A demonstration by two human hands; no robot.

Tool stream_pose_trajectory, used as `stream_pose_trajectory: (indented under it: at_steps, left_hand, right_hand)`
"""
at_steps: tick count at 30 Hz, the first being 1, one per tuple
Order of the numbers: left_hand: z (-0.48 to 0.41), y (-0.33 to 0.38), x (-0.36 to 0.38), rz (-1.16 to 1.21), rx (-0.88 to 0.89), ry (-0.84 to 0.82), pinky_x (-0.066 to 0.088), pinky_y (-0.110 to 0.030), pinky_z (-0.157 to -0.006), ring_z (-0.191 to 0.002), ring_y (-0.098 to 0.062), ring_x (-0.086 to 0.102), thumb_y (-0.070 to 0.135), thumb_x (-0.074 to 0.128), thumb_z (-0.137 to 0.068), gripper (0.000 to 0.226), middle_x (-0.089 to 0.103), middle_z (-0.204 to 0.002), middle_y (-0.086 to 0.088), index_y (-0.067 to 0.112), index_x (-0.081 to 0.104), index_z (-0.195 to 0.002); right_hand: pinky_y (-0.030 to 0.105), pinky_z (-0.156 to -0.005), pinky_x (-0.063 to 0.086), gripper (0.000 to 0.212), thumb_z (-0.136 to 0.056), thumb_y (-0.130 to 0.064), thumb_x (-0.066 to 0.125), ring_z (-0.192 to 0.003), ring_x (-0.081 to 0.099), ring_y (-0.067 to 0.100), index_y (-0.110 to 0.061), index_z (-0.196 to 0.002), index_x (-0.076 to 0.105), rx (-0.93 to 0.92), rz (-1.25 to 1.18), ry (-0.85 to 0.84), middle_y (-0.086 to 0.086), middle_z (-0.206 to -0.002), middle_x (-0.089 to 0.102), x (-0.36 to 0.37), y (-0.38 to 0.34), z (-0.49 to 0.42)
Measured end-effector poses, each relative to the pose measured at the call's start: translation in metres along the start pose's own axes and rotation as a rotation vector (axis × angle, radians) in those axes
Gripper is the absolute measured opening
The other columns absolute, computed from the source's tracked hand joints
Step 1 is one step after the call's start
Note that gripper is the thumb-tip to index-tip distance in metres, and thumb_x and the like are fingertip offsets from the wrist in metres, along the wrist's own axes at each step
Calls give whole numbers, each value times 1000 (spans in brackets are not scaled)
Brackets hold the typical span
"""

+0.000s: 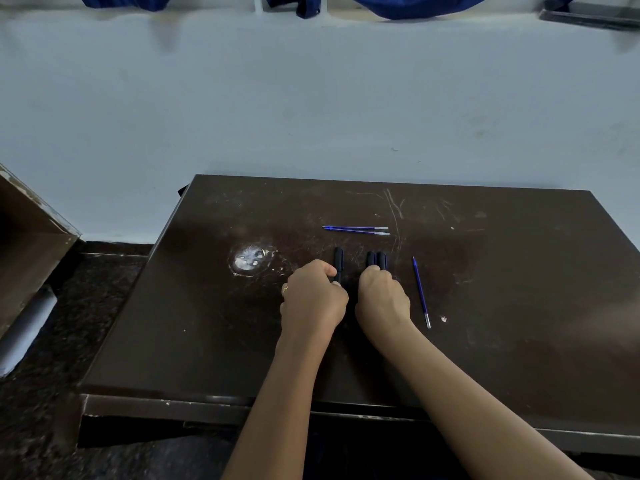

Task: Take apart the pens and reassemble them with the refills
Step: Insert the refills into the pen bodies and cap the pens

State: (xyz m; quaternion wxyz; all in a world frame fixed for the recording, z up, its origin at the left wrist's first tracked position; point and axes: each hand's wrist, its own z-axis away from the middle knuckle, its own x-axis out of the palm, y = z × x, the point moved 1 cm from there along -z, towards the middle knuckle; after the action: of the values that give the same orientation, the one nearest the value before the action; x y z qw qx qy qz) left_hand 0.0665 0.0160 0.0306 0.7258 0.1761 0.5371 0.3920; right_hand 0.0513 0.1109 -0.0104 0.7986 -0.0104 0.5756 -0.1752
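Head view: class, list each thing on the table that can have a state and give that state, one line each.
Left pen: lying on the table, gripped by the left hand.
Pen pair: side by side, near ends held under the right hand, fingers curled.
Refill pair: loose, lying side by side, untouched.
Single refill: loose, lying alone right of the right hand.

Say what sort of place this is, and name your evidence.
Probably a plain indoor room, perhaps a home or classroom: a scratched dark table by a pale painted wall, a speckled stone floor, and blue cloth hanging above.
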Motion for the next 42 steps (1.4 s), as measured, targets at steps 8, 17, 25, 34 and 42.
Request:
stream_pose_trajectory:
  at_steps: [8, 17, 25, 34, 42]
  left_hand:
    - [-1, 1, 0, -25, 3, -11, 46, -41, -100, -121, -22, 50, 15, 53, -94, 31, 57, -127, -2, 23, 58, -124]
    - [-1, 1, 2, -29, -5, -42, 47, -41, -100, -121, -22, 51, 15, 53, -94, 32, 56, -128, -3, 23, 57, -125]
    - [-1, 2, 2, -15, -15, -44, 48, -42, -98, -120, -23, 51, 16, 53, -94, 31, 56, -127, -2, 23, 58, -124]
    - [-2, 2, 1, -12, -21, -40, 48, -42, -98, -120, -23, 51, 15, 53, -94, 32, 57, -128, -3, 23, 58, -125]
    - [1, 2, -2, 7, -19, 0, 48, -43, -96, -119, -24, 51, 8, 50, -91, 36, 57, -127, -4, 21, 58, -124]
  right_hand:
    - [36, -82, 49, 39, -88, -11, 62, -114, 55, 33, -3, -122, 45, 58, -60, 97, 16, -124, 52, -10, 9, -9]
    - [32, -71, 43, 41, -88, -20, 65, -106, 60, 31, -3, -121, 47, 91, -163, 35, 14, -120, 55, -11, 21, -14]
    - [34, -71, 48, 33, -89, -10, 61, -102, 61, 31, -3, -119, 48, 75, -168, 30, 15, -117, 57, -8, 20, -17]
    - [34, -71, 46, 34, -90, -15, 59, -107, 58, 32, -4, -120, 47, 52, -161, 70, 15, -120, 55, -11, 19, -15]
    - [34, -72, 44, 29, -95, -19, 49, -107, 60, 33, -6, -121, 43, -143, -132, -14, 15, -118, 57, 4, -15, 6]
